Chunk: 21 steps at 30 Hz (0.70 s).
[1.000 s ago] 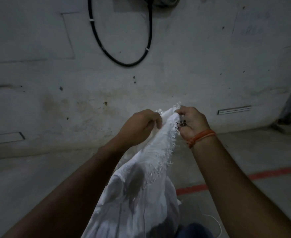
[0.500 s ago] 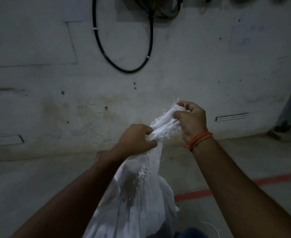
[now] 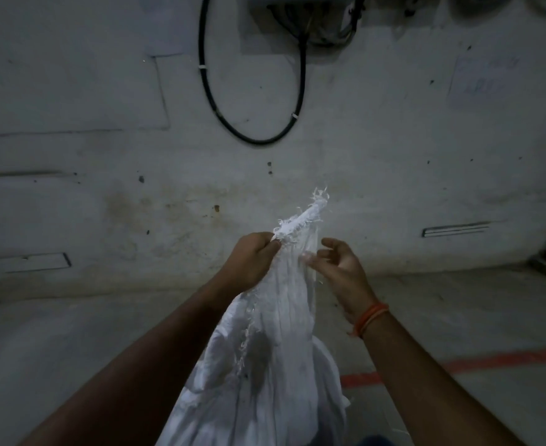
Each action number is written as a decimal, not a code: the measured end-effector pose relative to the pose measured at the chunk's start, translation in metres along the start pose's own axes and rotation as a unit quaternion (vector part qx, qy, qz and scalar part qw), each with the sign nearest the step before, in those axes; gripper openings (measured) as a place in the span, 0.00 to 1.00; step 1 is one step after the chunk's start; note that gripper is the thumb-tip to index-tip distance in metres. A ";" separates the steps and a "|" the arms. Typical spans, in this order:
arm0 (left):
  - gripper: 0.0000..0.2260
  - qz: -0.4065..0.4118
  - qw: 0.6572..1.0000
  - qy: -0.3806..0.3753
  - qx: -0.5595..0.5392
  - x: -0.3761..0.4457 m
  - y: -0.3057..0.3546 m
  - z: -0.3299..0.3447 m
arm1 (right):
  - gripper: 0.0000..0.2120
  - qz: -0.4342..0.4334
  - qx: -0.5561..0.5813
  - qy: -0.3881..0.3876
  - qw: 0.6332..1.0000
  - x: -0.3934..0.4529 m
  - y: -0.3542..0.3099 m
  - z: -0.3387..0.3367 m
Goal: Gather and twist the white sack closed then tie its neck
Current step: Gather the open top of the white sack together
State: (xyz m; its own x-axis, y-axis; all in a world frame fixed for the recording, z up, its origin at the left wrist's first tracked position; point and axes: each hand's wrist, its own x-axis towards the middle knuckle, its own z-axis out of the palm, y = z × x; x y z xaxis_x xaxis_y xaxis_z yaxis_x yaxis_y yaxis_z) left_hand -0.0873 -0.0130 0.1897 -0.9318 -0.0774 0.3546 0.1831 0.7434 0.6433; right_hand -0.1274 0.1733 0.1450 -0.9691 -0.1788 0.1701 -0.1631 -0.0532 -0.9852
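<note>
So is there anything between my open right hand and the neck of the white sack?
Nothing visible. The right hand is open right beside the white sack, fingertips at its cloth, while the left hand pinches the frayed top.

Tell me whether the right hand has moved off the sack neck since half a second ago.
Yes. The right hand has let go and opened, dropping lower against the wall vent beside it; the left hand alone pinches the white sack.

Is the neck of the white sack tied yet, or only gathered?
Only gathered. The left hand pinches the white sack below its frayed top; the right hand is open beside it. No knot shows.
</note>
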 end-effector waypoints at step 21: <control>0.11 0.102 0.992 -0.045 0.055 -0.035 -0.063 0.004 | 0.26 0.017 0.154 0.067 0.986 0.014 -0.001 0.004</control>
State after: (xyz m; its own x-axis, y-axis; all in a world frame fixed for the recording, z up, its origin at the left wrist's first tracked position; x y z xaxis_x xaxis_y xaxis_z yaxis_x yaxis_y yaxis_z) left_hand -0.0673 -0.0543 0.1346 -0.9041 0.1376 0.4046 0.3398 0.8055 0.4855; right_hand -0.1402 0.1671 0.1489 -0.9921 -0.0543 0.1128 -0.0870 -0.3489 -0.9331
